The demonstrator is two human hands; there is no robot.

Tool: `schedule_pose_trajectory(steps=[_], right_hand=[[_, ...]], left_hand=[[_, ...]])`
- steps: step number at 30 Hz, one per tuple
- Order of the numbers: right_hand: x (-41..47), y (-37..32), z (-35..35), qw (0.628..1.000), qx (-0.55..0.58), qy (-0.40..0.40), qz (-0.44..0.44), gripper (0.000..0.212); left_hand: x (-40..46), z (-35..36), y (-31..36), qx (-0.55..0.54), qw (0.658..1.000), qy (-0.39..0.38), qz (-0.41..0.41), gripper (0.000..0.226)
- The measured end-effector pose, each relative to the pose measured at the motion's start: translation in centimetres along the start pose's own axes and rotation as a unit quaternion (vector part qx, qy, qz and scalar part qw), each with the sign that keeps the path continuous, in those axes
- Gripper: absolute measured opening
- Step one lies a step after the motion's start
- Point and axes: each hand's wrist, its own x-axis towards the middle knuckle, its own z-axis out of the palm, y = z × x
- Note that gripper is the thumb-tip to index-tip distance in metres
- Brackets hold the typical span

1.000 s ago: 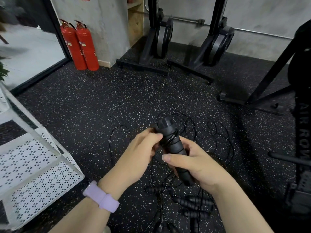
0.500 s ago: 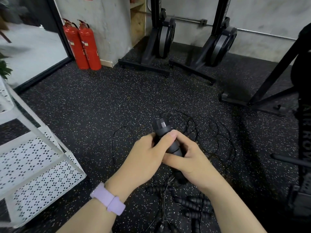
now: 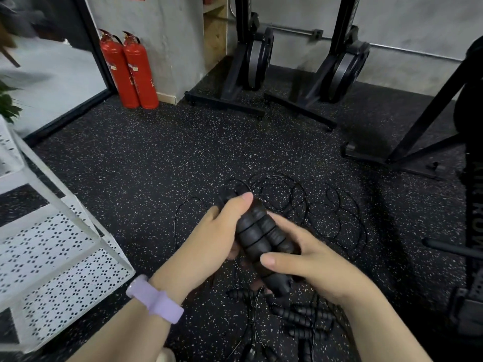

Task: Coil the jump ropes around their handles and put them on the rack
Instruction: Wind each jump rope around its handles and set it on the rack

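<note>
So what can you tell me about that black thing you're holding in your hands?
It is a pair of black jump rope handles held side by side as one bundle, ridged and matte like foam or rubber. Thin black cord is wound around them in several loops. The bundle tilts, its top pointing away, above the speckled floor. The left hand grips its upper part, thumb across the top; the right hand holds its lower part.

A dark rubber floor (image 3: 156, 158) flecked with pale specks carries everything. Loose black rope loops (image 3: 308, 205) lie spread across it, with a cluster of spare black handles (image 3: 300, 314) nearer the bottom edge. A white perforated rack (image 3: 52, 262) stands at the left, two red fire extinguishers (image 3: 130, 71) by the wall, and black machine bases (image 3: 227, 103) farther back.
</note>
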Motion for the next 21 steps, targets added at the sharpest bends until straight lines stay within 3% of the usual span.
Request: schedule_pose_trajectory(steps=[2,7,13,15,19,21], right_hand=[[-0.1,0.4,0.2,0.995,0.073,-0.064,0.018,0.064],[0.2,0.8,0.6,0.938,0.306,-0.161,-0.025,0.079],[0.3,0.7,1.1,0.948,0.285,-0.131,-0.047,0.077],[0.3,0.7,1.3,0.949,0.283,-0.126,-0.056,0.078],[0.4,0.5,1.1,0.967,0.229,-0.076,-0.084,0.081],[0.5,0.6,1.1,0.976,0.194,-0.043,-0.088,0.082]], left_hand=[[0.0,0.0,-0.3,-0.010,1.000,-0.004,0.003,0.080],[0.0,-0.2,0.0,-0.040,0.999,0.006,0.037,0.075],[-0.3,-0.5,0.6,-0.040,0.998,-0.009,0.048,0.058],[-0.6,-0.6,1.0,-0.027,0.998,-0.007,0.049,0.070],[-0.5,-0.9,0.9,0.072,0.996,-0.009,0.045,0.127],[-0.2,-0.8,0.6,0.089,0.995,0.004,0.042,0.128]])
